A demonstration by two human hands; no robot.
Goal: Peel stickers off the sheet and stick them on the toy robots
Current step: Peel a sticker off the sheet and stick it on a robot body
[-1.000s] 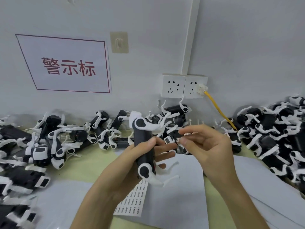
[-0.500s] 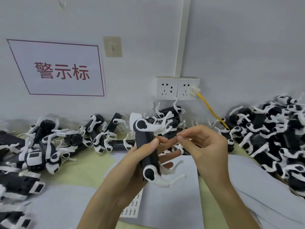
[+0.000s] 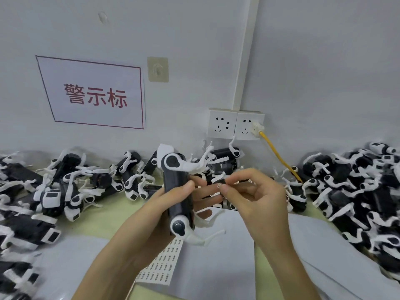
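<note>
Holding one toy robot upright in the left hand, with a sticker pinched in the right hand.

Item, toy robot: black body with white joints and legs, gripped by the left hand, thumb across its front and fingers curled behind. Item, sticker: small and pale, print too small to read, nipped between right thumb and forefinger just right of the toy robot's body; whether it touches cannot be told. Item, sticker sheet: lying flat below the toy robot on white paper, partly hidden by the left wrist. Item, left heap of robots: far left of the toy robot. Item, right heap of robots: far right of it. Item, wall socket with yellow cable: above and right of it. Item, red-lettered sign: above and left.
</note>
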